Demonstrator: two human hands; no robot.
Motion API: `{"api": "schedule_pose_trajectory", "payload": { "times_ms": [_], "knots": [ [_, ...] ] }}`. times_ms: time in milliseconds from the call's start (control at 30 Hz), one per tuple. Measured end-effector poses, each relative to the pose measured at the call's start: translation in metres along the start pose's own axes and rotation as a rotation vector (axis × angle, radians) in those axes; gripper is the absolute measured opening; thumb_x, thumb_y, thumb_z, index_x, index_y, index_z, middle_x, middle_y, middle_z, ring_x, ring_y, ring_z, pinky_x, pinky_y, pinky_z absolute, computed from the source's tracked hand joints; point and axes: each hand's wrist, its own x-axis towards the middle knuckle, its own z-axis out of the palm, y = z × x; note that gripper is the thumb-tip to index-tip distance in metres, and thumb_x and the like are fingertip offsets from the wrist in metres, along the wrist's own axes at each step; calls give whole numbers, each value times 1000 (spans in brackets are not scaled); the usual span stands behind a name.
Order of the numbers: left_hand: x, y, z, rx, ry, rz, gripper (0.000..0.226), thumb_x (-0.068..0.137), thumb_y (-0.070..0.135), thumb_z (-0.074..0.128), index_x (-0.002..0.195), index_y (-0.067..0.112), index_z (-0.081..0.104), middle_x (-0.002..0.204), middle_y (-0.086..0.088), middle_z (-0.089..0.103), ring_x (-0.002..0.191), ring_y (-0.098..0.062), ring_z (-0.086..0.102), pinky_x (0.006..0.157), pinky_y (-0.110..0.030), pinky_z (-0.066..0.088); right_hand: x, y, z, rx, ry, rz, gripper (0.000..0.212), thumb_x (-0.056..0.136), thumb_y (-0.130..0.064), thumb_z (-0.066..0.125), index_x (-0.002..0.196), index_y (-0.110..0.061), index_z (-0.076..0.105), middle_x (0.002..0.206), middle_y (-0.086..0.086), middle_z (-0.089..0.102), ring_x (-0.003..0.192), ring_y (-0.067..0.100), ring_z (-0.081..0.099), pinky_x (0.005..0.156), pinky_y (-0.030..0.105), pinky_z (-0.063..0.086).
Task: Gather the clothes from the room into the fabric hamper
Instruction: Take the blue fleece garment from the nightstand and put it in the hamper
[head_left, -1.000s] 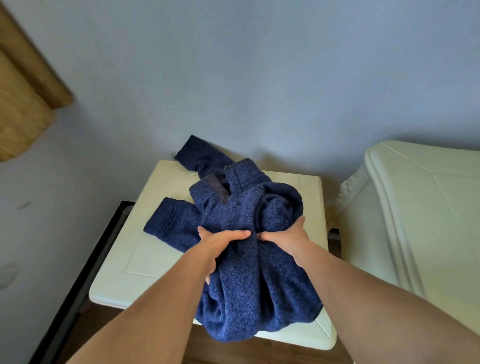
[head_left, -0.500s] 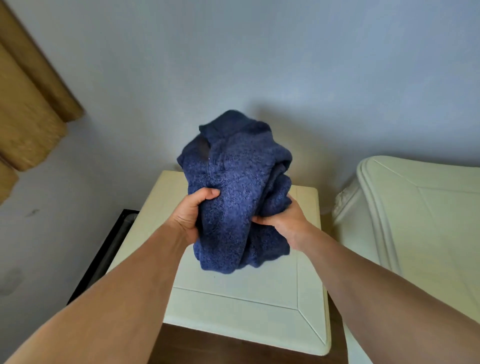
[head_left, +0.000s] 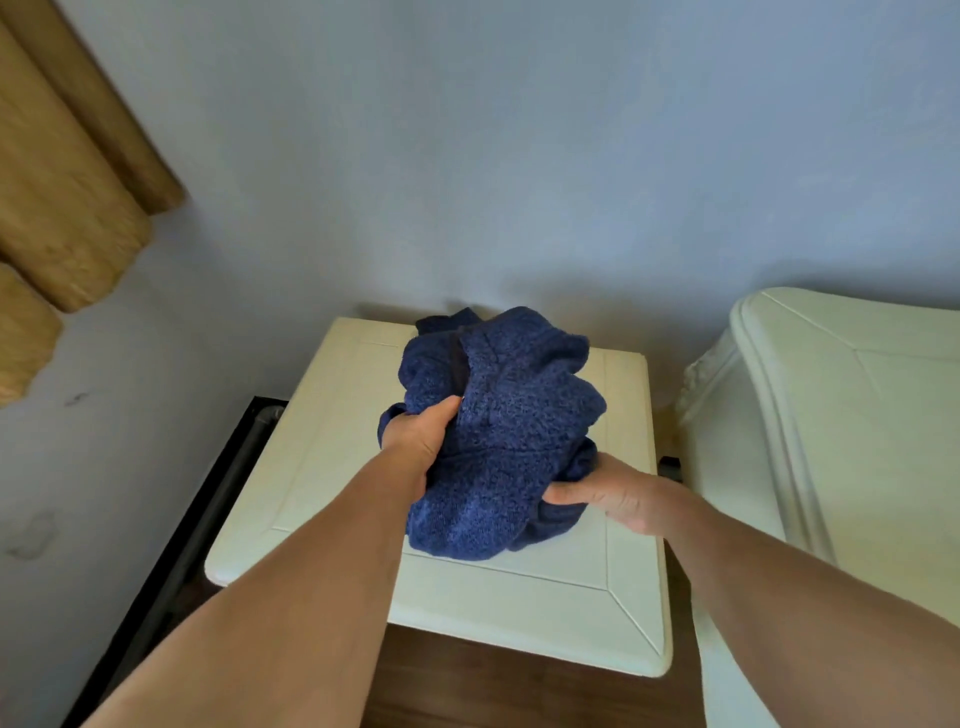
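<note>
Fingers (head_left: 447, 410) of both hands clamped on bundled sweater (head_left: 509, 431), seemingly above nightstand (head_left: 519, 613)

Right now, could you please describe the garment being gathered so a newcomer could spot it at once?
Find the cream bedside table against the blue wall. Above its top, the left hand and right hand clutch a bunched navy fleece sweater, the only dark, fuzzy thing here.

A navy sweater (head_left: 511, 426) is showing a heathered, speckled blue knit with a darker strip near its collar. The worktop (head_left: 337, 467) beneath is showing glossy cream. At nine o'clock, a curtain (head_left: 62, 208) is showing textured golden tan; the wall (head_left: 519, 156) is showing pale blue-grey, the floor (head_left: 493, 691) dark brown wood.
</note>
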Motion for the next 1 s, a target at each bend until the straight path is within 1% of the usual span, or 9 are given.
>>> {"api": "schedule_pose_trajectory", "payload": {
  "times_ms": [67, 267, 367, 467, 567, 667, 833, 933, 1000],
  "knots": [
    [-2, -7, -6, 7, 53, -25, 75, 79, 37, 81, 141, 8, 49, 138, -16, 59, 123, -38, 57, 108, -49, 45, -10, -17, -4, 21, 46, -4, 120, 13, -62, 89, 120, -20, 56, 115, -9, 66, 108, 13, 59, 94, 28, 40],
    [5, -20, -11, 64, 102, -101, 108, 55, 59, 84, 144, 12, 46, 146, -13, 46, 127, -39, 52, 111, -51, 42, 17, -68, -11, -62, 567, -284, 104, 62, -57, 81, 149, -30, 31, 160, 1, 24, 145, 23, 27, 114, 40, 29],
    [6, -22, -12, 181, 237, -137, 107, 63, 63, 81, 149, 16, 38, 147, -13, 30, 130, -40, 43, 110, -51, 40, 43, -89, 0, -271, 526, -335, 118, 55, -68, 79, 152, -38, 21, 160, 0, 19, 149, 24, 20, 119, 51, 26],
    [1, -26, -17, 161, 288, -329, 128, 37, 73, 85, 140, 17, 34, 140, -15, 39, 125, -45, 47, 102, -64, 40, 68, -82, 16, -504, 443, -177, 145, 30, -90, 66, 154, -40, 9, 164, -1, 14, 152, 26, 14, 118, 59, 23],
    [-1, -29, -24, 63, 87, -558, 116, 26, 77, 86, 118, 13, 53, 114, -17, 62, 98, -43, 61, 89, -65, 46, 82, -57, 23, -594, 315, 1, 155, 19, -97, 59, 154, -40, 8, 162, -2, 24, 148, 27, 25, 116, 55, 27],
    [8, -38, -25, 1, -41, -603, 93, 45, 72, 85, 113, 15, 60, 108, -20, 66, 95, -44, 63, 90, -63, 47, 88, -48, 20, -504, 234, 38, 141, 36, -86, 68, 156, -35, 12, 159, -3, 32, 143, 25, 37, 116, 46, 32],
    [35, -53, -27, -109, -52, -449, 128, 14, 64, 94, 130, 27, 57, 121, -16, 69, 103, -46, 68, 88, -71, 49, 90, -58, 17, -359, 160, 41, 133, 42, -73, 82, 153, -29, 24, 150, -5, 45, 131, 22, 50, 111, 40, 40],
    [33, -40, -30, -120, -65, -276, 120, 19, 58, 95, 128, 20, 62, 115, -15, 74, 101, -41, 71, 93, -59, 54, 81, -63, 13, -276, 88, 107, 74, 57, -59, 84, 118, -26, 61, 126, 0, 64, 106, 20, 63, 95, 35, 47],
    [27, -23, -32, -109, -103, -124, 112, 24, 52, 94, 126, 17, 63, 112, -16, 75, 100, -39, 72, 95, -55, 55, 74, -61, 11, -198, 54, 120, 58, 59, -56, 85, 105, -26, 65, 118, 2, 68, 100, 20, 65, 92, 35, 48]
  ]
}}
